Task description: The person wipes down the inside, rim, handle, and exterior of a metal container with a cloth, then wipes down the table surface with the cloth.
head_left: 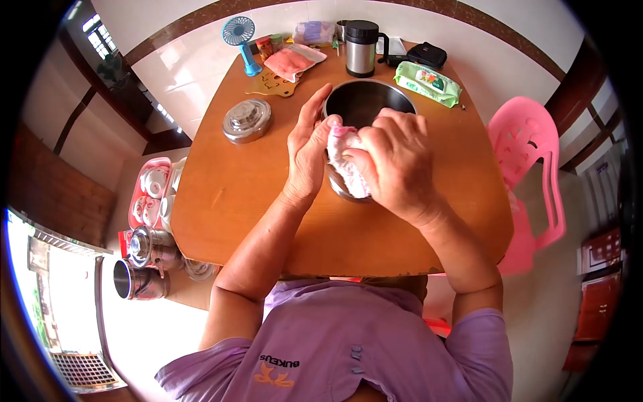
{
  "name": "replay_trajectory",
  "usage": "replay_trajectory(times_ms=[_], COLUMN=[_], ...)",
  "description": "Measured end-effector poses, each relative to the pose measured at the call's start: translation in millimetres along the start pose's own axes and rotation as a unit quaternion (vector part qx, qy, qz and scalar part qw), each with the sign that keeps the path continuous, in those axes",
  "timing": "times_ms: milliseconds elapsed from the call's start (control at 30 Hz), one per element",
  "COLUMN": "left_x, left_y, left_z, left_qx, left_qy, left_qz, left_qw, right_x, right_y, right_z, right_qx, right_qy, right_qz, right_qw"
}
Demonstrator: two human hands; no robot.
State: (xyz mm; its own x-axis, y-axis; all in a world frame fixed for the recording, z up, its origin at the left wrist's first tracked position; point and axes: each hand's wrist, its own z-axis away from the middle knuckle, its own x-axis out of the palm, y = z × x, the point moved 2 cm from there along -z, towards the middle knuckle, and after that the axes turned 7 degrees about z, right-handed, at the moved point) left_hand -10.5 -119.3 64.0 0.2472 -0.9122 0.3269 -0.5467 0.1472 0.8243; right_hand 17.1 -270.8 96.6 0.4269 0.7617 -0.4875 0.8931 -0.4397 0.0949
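A deep, round stainless steel pot [368, 95] stands on the wooden table in front of me, its dark inside facing up. My left hand [308, 151] grips the pot's left side, with the fingers along the outer wall and the thumb near the rim. In my right hand [400, 161] is a bunched white and pink cloth [348, 166], pressed against the near side of the pot at the rim. The cloth and both hands hide part of the near wall. Left of the pot, a round shiny metal lid [247, 120] lies on the table.
Toward the back of the wooden table [231, 194] are a blue fan [239, 33], a steel flask [362, 50], a green wipes pack [427, 84] and a black case [426, 55]. A pink chair [529, 144] stands right; bowls [154, 182] and metal pots [140, 278] sit lower left.
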Motion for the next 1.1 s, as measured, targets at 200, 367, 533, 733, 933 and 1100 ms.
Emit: replay_trajectory(times_ms=[200,367,533,733,933,1100], left_x=[-11.8,-11.4,-12.0,-12.3,-8.9,1.5], left_y=[2.3,8.4,5.1,-8.4,-11.2,-4.2], left_z=[-11.3,-13.2,-17.6,-21.5,-19.7,-17.3], left_qx=[-0.028,-0.035,-0.030,-0.026,-0.003,0.118], left_qy=[-0.013,-0.007,-0.018,-0.040,-0.037,-0.015], left_qz=[0.060,0.031,0.023,0.039,0.026,-0.051], left_qw=[0.998,0.999,0.999,0.998,0.999,0.992], right_x=[-1.4,-13.2,-3.6,30.4,46.0,17.6], right_y=[8.0,33.8,71.0,93.9,115.8,88.2], right_z=[4.9,15.5,39.7,65.3,43.4,44.2], right_qx=[-0.038,-0.044,0.040,0.353,0.336,0.208], right_qy=[-0.007,-0.002,0.022,0.031,0.065,0.093], right_qz=[-0.011,-0.024,-0.098,-0.492,-0.369,-0.132], right_qw=[0.999,0.999,0.994,0.795,0.864,0.965])
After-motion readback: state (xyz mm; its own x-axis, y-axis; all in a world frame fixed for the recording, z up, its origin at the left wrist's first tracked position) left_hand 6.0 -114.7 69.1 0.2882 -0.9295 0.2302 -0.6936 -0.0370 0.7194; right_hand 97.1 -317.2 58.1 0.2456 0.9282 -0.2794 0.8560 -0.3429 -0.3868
